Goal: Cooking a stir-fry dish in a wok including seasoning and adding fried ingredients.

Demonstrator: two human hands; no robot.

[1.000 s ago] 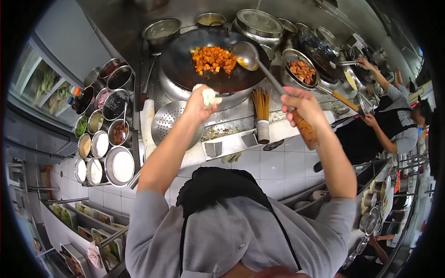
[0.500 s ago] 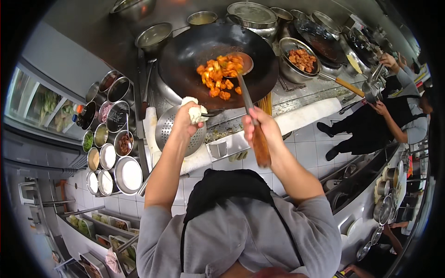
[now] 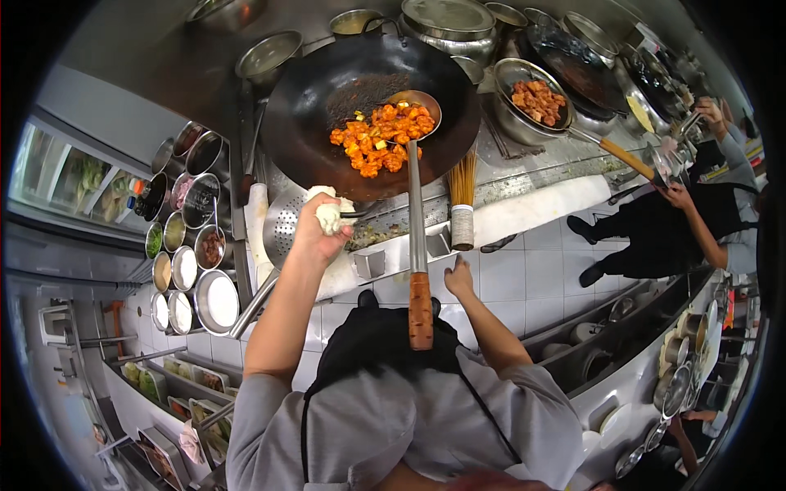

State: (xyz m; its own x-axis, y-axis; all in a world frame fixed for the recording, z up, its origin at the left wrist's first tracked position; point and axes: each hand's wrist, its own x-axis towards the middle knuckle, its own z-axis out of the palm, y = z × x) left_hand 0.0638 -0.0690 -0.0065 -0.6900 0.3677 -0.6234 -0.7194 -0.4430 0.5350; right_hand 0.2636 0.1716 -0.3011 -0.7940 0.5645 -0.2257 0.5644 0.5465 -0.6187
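A white cloth is bunched in my left hand, wrapped round the handle of the black wok. Orange-glazed chunks with small yellowish pieces lie in the wok. Among them sits the bowl of a long ladle; its shaft crosses the wok's near rim and its wooden grip points toward my apron, with no hand on it. My right hand is off the ladle, low to its right, just below a bamboo wok brush. The fingers of that hand are too small and turned away to read.
Browned pieces fill a strainer over a pot at right. A perforated skimmer lies by my left wrist. Several seasoning bowls stand at left. A rolled white towel lines the counter edge. A co-worker stands at right.
My right hand has let go of the ladle and moved down and right. The ladle now rests in the wok, its grip lower and further left. The wok has shifted slightly left.
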